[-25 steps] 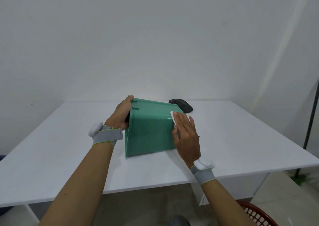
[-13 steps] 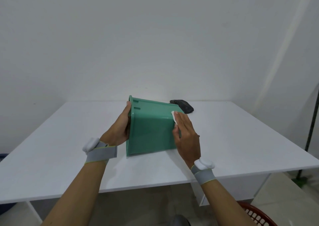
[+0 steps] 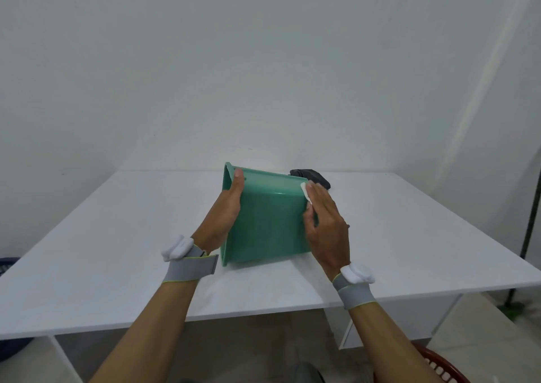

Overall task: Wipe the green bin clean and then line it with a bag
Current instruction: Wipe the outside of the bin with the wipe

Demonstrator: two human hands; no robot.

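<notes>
Green bin [image 3: 266, 221] lies tipped on its side near the middle of the white table [image 3: 409, 236], its open rim turned to the left and its base to the right, with the lower rim edge resting on the tabletop. Left hand [image 3: 227, 210] grips the rim end, the thumb laid over the top wall and the other fingers hidden at the mouth. Right hand [image 3: 325, 221] lies flat along the base end with straight fingers, pressing a small white wipe [image 3: 306, 192] against the bin's upper right corner (only a sliver of the wipe shows beyond the fingertips). Both wrists wear grey bands with white pods. Behind the bin, toward the table's far edge, sits a dark crumpled bundle [image 3: 313, 176], partly hidden by the bin; whether it is a bag cannot be told. A red basket [image 3: 439, 368] shows at the lower right, below the table.
</notes>
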